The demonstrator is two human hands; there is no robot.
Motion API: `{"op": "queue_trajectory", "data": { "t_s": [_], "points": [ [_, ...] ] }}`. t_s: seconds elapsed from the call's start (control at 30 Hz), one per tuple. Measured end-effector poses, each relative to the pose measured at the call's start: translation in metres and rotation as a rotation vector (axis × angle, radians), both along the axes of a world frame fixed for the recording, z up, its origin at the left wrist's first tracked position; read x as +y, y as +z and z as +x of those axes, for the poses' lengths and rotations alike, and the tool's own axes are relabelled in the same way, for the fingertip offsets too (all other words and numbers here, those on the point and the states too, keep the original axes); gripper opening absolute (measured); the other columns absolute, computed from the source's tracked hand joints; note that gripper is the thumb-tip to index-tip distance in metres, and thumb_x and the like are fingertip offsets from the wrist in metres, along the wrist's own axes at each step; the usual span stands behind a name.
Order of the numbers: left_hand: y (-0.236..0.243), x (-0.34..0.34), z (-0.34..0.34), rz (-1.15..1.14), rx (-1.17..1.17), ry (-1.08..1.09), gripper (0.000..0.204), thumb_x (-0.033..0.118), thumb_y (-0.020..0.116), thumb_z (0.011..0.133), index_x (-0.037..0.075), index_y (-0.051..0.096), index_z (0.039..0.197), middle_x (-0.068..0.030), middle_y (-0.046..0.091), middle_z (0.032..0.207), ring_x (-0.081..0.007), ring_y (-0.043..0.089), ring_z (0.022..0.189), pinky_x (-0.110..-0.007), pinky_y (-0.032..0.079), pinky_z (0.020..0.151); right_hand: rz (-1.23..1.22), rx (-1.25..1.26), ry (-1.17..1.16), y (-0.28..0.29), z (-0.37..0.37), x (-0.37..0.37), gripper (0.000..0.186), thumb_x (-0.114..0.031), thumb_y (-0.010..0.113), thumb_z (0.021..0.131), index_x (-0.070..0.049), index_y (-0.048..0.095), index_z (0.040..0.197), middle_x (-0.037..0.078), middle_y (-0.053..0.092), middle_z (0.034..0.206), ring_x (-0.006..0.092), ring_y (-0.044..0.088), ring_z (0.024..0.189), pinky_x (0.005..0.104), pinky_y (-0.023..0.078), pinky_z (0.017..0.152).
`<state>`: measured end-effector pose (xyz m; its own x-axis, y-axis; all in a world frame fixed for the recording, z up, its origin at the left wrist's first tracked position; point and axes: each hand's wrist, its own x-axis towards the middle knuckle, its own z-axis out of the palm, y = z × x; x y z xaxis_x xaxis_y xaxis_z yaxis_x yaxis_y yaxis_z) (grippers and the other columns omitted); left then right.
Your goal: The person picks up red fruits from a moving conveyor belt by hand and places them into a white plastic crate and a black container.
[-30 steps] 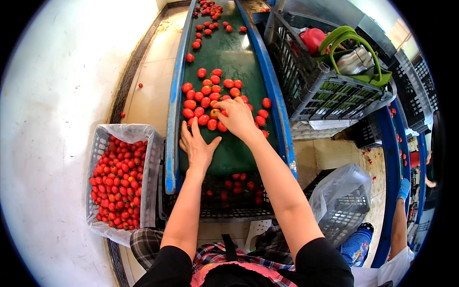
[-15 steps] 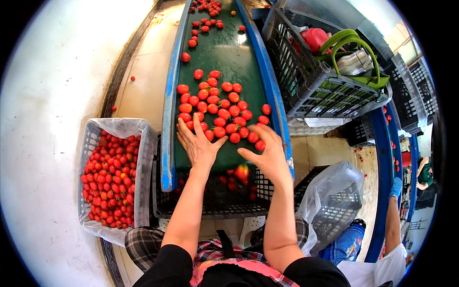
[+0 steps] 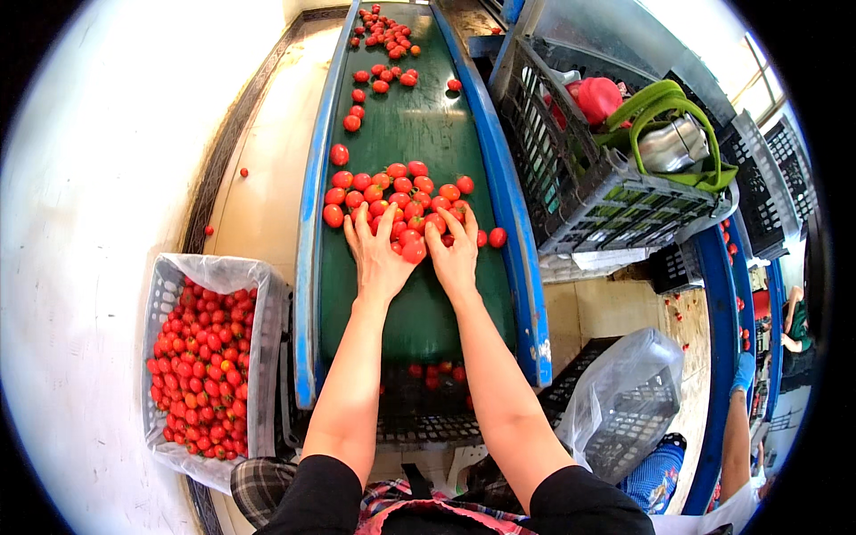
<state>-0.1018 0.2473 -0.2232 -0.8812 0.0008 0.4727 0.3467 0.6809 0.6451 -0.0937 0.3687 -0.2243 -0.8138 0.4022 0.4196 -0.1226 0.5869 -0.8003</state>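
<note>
Just apart, fingers spread, our left hand [image 3: 378, 267] and right hand [image 3: 456, 264] cup red cherry tomatoes [image 3: 413, 251] on the green conveyor belt [image 3: 419, 316]; pressing hard could bruise them, and a wider gap could spill some into the black crate [image 3: 428, 433].

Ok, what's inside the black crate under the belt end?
Red tomatoes show in the black crate; the belt and forearms cover parts of it, hiding whatever lies there.
</note>
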Motion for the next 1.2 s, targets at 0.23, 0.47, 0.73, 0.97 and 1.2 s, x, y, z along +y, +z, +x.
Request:
{"op": "queue_trajectory", "data": {
  "t_s": [0.23,0.47,0.73,0.97,1.2],
  "points": [
    [-0.003,0.028,-0.066,0.858,-0.025,-0.13,0.033,0.016,0.059,0.083,0.006,0.057,0.115,-0.0124,0.044,0.125,-0.0246,0.041,0.12,-0.035,0.033,0.101,-0.768,0.061,0.171,-0.006,-0.067,-0.01,0.026,-0.018,0.058,0.086,-0.004,0.063,0.107,0.013,0.044,0.129,0.0216,0.04,0.122,0.0323,0.034,0.101],
    [0.018,0.023,-0.046,1.516,-0.354,-0.285,0.042,0.036,0.04,0.092,0.004,0.052,0.116,-0.0068,0.052,0.117,-0.0192,0.048,0.111,-0.034,0.036,0.099,-1.245,0.072,0.355,0.002,-0.052,-0.016,0.039,-0.027,0.046,0.091,-0.006,0.047,0.123,0.007,0.048,0.124,0.0188,0.046,0.114,0.0337,0.038,0.099],
    [0.092,-0.019,0.072,1.604,-0.375,-0.04,0.039,0.035,0.044,0.091,0.004,0.057,0.111,-0.0078,0.057,0.111,-0.0199,0.054,0.104,-0.035,0.043,0.092,-1.271,-0.006,0.311,0.077,0.064,-0.069,0.027,-0.006,0.055,0.087,-0.002,0.056,0.114,0.007,0.056,0.116,0.0158,0.05,0.109,0.029,0.038,0.097],
    [0.136,-0.145,0.167,1.623,-0.133,0.189,0.037,0.037,0.043,0.09,0.006,0.055,0.108,-0.0063,0.056,0.104,-0.0209,0.054,0.099,-0.034,0.044,0.087,-0.996,-0.111,0.577,0.096,0.136,-0.209,0.027,-0.004,0.054,0.085,-0.002,0.057,0.112,0.009,0.051,0.123,0.0177,0.048,0.114,0.0288,0.037,0.098],
    [0.126,-0.257,0.182,1.103,0.174,0.82,0.07,0.032,0.059,0.086,-0.004,0.022,0.134,-0.0217,0.033,0.134,-0.0299,0.037,0.123,-0.042,0.036,0.1,-0.51,0.003,0.881,0.16,0.148,-0.285,0.054,-0.029,0.058,0.087,-0.006,0.041,0.132,0.023,0.027,0.142,0.0345,0.021,0.134,0.0412,0.02,0.108]
  ]
}}
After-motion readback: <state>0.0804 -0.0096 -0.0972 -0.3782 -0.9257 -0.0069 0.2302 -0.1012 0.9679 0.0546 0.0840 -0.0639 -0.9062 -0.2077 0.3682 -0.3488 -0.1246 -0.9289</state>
